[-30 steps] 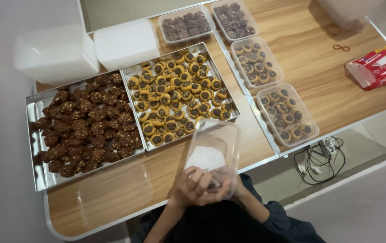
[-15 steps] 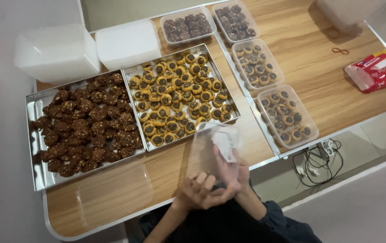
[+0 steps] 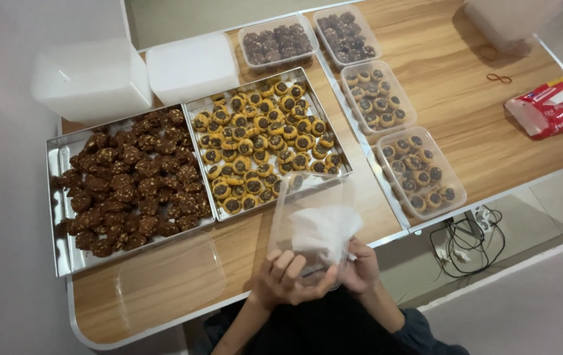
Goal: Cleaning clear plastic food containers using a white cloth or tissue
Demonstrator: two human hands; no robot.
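A clear plastic container point(image 3: 298, 200) is held tilted above the table's near edge. My left hand point(image 3: 283, 279) grips its near end from below. My right hand point(image 3: 360, 266) holds a white tissue point(image 3: 321, 231) pressed inside the container. Just beyond it lies a metal tray point(image 3: 337, 156) of round yellow cookies with dark centres point(image 3: 262, 144). To the left, a second metal tray point(image 3: 58, 217) is filled with dark brown chocolate clusters point(image 3: 130, 181).
Several clear tubs of cookies point(image 3: 419, 172) point(image 3: 377, 95) point(image 3: 276, 43) point(image 3: 347, 33) stand to the right and back. White lidded boxes point(image 3: 91, 79) point(image 3: 189, 66) sit at back left. A clear lid point(image 3: 170, 283) lies on the wooden table, a red packet point(image 3: 544, 108) at right, cables point(image 3: 465, 240) below the edge.
The container has shifted slightly left and tilted as my right hand moved the tissue around inside it. My left hand has moved further up around its near end.
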